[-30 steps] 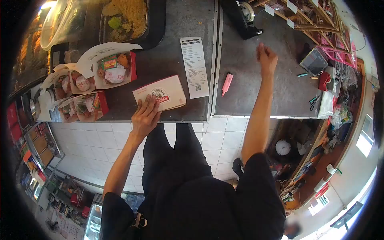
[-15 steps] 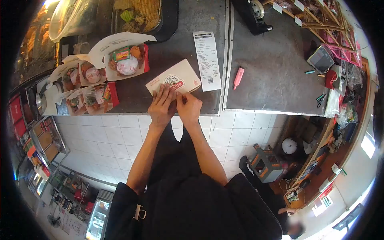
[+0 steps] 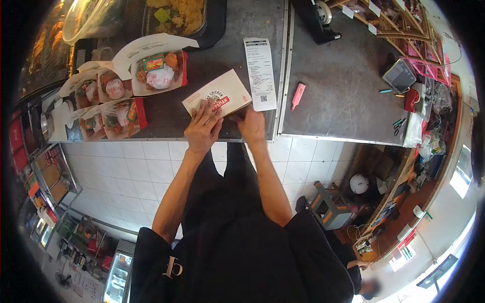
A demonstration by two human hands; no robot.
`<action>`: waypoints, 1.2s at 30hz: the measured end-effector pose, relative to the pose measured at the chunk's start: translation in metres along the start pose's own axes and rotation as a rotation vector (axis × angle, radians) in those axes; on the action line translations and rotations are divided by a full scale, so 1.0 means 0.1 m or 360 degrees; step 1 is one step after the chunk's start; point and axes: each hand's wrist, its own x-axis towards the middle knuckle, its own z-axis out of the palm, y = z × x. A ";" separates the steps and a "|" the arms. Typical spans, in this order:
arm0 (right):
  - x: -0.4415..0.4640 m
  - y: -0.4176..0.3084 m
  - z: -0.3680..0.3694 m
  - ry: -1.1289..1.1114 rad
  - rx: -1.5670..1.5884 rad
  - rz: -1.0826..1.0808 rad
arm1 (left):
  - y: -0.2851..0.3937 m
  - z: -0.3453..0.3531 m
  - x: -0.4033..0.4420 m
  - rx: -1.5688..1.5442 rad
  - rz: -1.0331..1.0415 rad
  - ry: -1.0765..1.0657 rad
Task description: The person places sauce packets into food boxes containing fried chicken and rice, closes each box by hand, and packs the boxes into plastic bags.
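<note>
A closed cardboard box (image 3: 222,93) with a red chicken logo lies tilted near the counter's front edge. Spread across its near left corner are the fingers of my left hand (image 3: 201,130), pressing flat on the lid. My right hand (image 3: 251,126) is at the box's near right corner, partly blurred, with its fingertips curled and hard to make out. A printed receipt (image 3: 260,76) lies just right of the box. Open boxes of wrapped food and fried chicken, one (image 3: 159,71) with a red and green packet, stand to the left.
On the right counter (image 3: 343,101) are a pink highlighter (image 3: 298,96), a tape dispenser (image 3: 323,20), a dark device (image 3: 399,74) and scissors (image 3: 398,126). A food tray (image 3: 174,15) is at the back. A stool (image 3: 328,207) and another person (image 3: 356,270) are behind, lower right.
My right hand has come from over the right counter to the box's near right corner, then shifted slightly right. My left hand stays on the box, which has turned to a steeper angle.
</note>
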 end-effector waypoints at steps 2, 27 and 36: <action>0.01 -0.23 -0.50 -0.0060 -0.0246 0.0045 | -0.01 0.01 0.00 -0.0088 -0.0033 0.0022; 1.42 0.52 -2.13 0.0398 -0.0599 -0.0558 | -0.38 -0.93 -1.39 -0.0771 -0.1594 0.0468; 1.08 -1.65 0.54 0.0073 0.0349 -0.0557 | -0.48 -0.80 -0.73 -0.0990 -0.1436 0.0471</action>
